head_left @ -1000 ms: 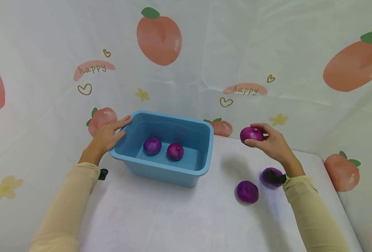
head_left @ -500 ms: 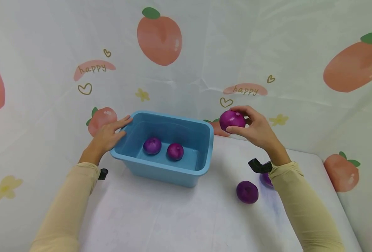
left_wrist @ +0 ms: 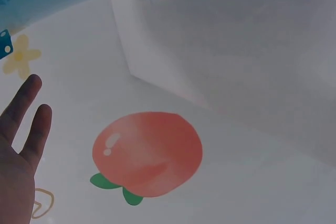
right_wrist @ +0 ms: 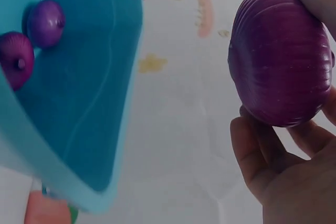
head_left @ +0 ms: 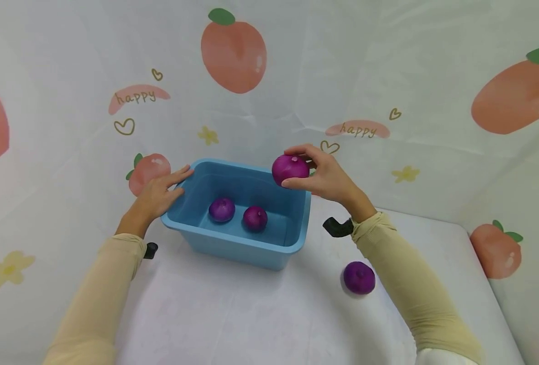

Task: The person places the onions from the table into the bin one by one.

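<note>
A red onion [head_left: 290, 170] is held in my right hand [head_left: 330, 178], thumb on one side and fingers on the other. Both are over the right back corner of a light blue plastic bin [head_left: 232, 241]; the right wrist view shows the held onion [right_wrist: 283, 59] large and apart from the bin wall. Two more red onions, one on the left [head_left: 221, 209] and one on the right [head_left: 255, 218], lie on the bin's floor. My left hand [head_left: 155, 197] rests on the bin's left rim, its fingers [left_wrist: 37, 137] extended in the left wrist view.
Another red onion [head_left: 359, 278] sits on the white-covered table [head_left: 232, 314], right of the bin. A white cloth backdrop [head_left: 278, 121] printed with fruit, hearts and flowers rises close behind the bin. Small black pieces [head_left: 337, 227] stick out at both wrists.
My right hand has carried the onion leftward and upward from the table's right side to over the bin. The right sleeve now hides an onion seen earlier. My left hand stays put.
</note>
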A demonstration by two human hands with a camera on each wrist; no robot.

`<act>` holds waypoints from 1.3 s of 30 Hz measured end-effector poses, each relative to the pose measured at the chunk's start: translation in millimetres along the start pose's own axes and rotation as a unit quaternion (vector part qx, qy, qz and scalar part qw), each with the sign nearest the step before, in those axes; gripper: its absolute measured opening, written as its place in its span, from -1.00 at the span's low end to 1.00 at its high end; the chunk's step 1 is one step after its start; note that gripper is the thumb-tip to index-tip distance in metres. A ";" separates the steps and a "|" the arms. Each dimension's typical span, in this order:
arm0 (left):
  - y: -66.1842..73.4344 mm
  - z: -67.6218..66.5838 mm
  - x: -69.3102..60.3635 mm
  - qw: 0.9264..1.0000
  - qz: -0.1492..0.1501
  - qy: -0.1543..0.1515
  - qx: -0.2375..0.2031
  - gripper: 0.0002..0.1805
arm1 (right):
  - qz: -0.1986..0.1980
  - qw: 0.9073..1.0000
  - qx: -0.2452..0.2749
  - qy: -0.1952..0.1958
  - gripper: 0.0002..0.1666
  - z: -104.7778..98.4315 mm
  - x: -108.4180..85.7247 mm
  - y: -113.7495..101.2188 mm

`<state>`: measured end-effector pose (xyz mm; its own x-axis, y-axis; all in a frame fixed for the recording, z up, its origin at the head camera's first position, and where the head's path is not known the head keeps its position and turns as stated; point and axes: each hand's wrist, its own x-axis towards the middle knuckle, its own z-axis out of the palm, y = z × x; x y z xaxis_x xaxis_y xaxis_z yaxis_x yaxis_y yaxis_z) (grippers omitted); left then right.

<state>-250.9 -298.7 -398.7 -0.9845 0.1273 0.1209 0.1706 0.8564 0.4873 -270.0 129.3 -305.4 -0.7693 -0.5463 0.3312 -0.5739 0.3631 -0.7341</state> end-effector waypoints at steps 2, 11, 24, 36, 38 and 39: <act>-0.1 0.2 -0.3 1.000 -0.001 0.000 0.000 -0.40 | -0.010 1.000 0.003 -0.012 -0.18 8.5 7.3 -0.5; -2.4 1.9 1.1 1.000 0.008 0.010 0.008 -0.40 | -0.043 0.997 0.007 -0.067 -0.18 54.6 40.9 4.8; -5.5 3.5 0.5 1.000 0.010 0.014 0.001 -0.41 | -0.036 0.990 0.023 -0.134 -0.13 115.3 71.0 21.4; -4.3 1.9 1.0 1.000 0.008 0.013 -0.001 -0.41 | 0.051 0.984 0.035 -0.169 -0.05 146.3 92.1 27.3; -3.8 2.0 1.4 1.000 0.006 0.012 -0.004 -0.42 | 0.052 0.982 0.042 -0.174 -0.08 148.8 94.8 27.1; -3.7 2.1 1.7 1.000 0.005 0.013 -0.006 -0.42 | 0.053 0.982 0.043 -0.177 -0.09 150.0 95.9 27.1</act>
<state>-253.3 -300.6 -402.1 -0.9814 0.1222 0.1481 0.1806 0.8489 0.4968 -317.2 -26.5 -382.5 -0.6685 -0.7428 0.0354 -0.4591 0.3749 -0.8054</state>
